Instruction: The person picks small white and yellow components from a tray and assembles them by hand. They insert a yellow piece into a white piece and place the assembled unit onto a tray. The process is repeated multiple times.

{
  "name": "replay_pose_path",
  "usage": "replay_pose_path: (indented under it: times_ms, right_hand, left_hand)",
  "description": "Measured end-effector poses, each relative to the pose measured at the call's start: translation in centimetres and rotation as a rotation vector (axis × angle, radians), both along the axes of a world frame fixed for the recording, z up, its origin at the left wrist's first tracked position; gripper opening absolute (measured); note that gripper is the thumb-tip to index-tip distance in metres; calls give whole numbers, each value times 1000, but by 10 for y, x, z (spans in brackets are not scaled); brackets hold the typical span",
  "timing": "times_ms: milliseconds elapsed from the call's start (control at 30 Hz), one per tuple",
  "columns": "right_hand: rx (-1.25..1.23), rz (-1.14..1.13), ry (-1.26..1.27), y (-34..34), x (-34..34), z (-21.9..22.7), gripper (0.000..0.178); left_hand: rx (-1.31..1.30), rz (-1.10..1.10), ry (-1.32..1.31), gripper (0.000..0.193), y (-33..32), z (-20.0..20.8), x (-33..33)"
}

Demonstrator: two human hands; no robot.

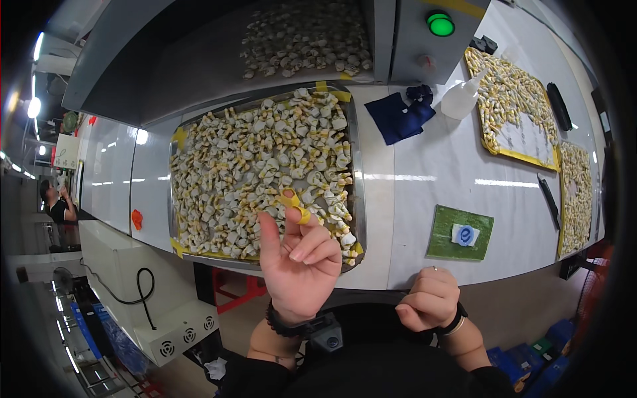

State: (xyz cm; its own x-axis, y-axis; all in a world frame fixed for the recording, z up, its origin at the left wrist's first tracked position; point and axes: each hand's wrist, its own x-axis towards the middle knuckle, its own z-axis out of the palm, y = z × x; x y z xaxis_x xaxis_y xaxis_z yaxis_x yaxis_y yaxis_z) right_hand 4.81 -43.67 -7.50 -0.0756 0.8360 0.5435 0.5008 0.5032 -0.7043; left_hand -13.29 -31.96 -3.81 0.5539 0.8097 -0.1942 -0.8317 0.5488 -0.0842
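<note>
My left hand [302,259] is raised, palm up, over the near edge of a metal tray [359,192]. Its thumb and index finger stretch out apart, the other fingers curl, and nothing shows between them. Yellow wrapping [300,213] goes round the index finger. The tray is full of small whitish pieces [239,179] with yellow parts, packed close together. My right hand [430,298] is closed at the table's front edge, its curled fingers hiding whatever may be inside. Just beyond it lies a green square pad [441,242] bearing a white piece with a round blue item [467,235].
A grey machine [199,53] with a lit green button [440,24] stands behind the tray. Dark blue cloth [396,119], a clear squeeze bottle [460,99] and a yellow-edged tray [521,154] of small pieces are at the right. An orange item [137,219] lies left.
</note>
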Motion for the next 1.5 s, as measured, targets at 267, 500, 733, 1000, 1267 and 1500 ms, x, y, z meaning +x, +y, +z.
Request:
replay_pose_path:
  times_ms: [267, 500, 733, 1000, 1267, 1500]
  right_hand:
    - [21, -24, 24, 1, -3, -2, 19]
    - [8, -31, 1, 2, -4, 2, 19]
    - [4, -23, -11, 0, 0, -1, 22]
    - [-5, -47, -77, 3, -5, 0, 22]
    - [-109, -65, -154, 5, -5, 4, 19]
    - [-72, -97, -131, 8, -7, 3, 21]
  left_hand:
    - [1578, -96, 1094, 18, -10, 37, 9]
    - [1751, -148, 1266, 18, -5, 43, 0]
    - [1859, -132, 1793, 11, 58, 90, -48]
    - [1813, 17, 2200, 23, 170, 53, -68]
    - [1801, -247, 2035, 27, 186, 33, -50]
    - [1634, -293, 1959, 22, 190, 34, -54]
